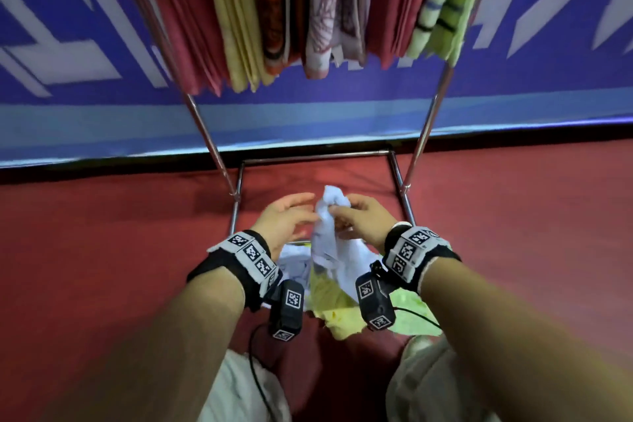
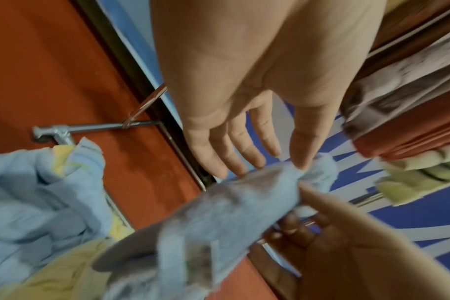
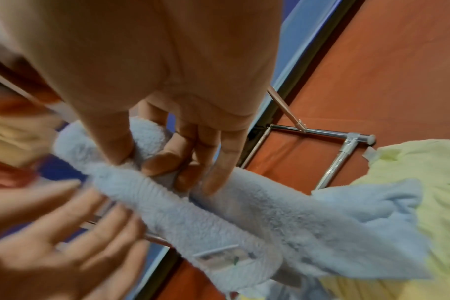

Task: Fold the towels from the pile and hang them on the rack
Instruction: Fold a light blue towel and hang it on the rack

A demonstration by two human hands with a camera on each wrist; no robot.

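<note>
- The right hand [image 1: 359, 216] has its grip closed on a light blue towel [image 1: 323, 243]. Thumb and curled fingers pinch the fluffy terry near its upper end, which is bunched into a rope-like roll.
- The left hand [image 1: 284, 219] keeps a loose, unclosed grip, fingers straight and spread just left of the towel. The left wrist view puts its thumb tip at the bunched end.
- The towel trails down to the pile [image 1: 329, 298], a crumpled heap of blue, yellow and pale green cloth. It lies on the red carpeted floor [image 1: 102, 250] at the near edge of the rack's base.
- The rack [image 1: 205, 134] is shiny round metal tube. The hung towels [image 1: 308, 10] drape from it in flat folds: maroon, yellow, patterned and green striped.
- Only the right wrist view shows a small sewn label [image 3: 219, 255] on the towel.
</note>
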